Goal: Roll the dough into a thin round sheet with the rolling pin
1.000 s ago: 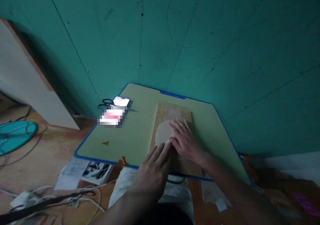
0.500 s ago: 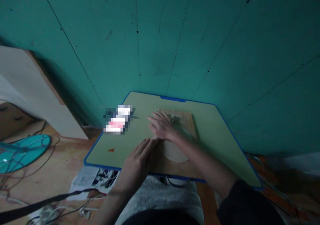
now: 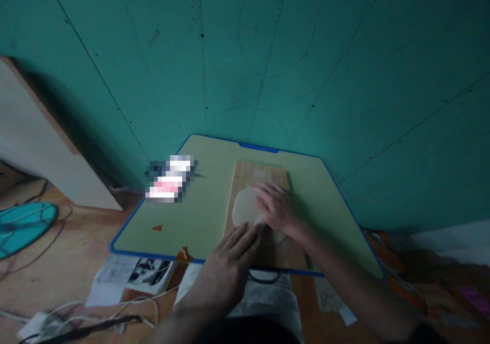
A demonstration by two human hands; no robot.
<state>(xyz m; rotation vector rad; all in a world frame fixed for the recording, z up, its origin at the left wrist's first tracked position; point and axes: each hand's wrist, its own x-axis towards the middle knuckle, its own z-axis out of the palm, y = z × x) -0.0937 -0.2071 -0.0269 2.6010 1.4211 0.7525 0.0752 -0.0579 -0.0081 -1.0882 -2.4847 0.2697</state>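
Observation:
A thin, roundish sheet of pale dough (image 3: 245, 209) lies on a wooden board (image 3: 245, 173). My right hand (image 3: 276, 209) rests over the right part of the dough, its fingers stretched towards the far left and slightly curved. Against the near edge of the sheet, my left hand (image 3: 237, 252) lies with its fingers extended and close together. The fingertips of the two hands nearly meet. Both hands cover part of the dough, so what lies directly beneath them is hidden.
The board lies on a small pale-green table (image 3: 206, 196) with a blue rim, against a green wall (image 3: 245, 78). A blurred-out phone-like object (image 3: 170, 179) and an orange scrap (image 3: 157, 227) are on its left. Cables (image 3: 130, 308) and papers (image 3: 107, 277) lie on the floor.
My right hand has shifted right and slightly nearer over the dough, uncovering its left part. My left hand has moved right and nearer. The camera view has shifted a little.

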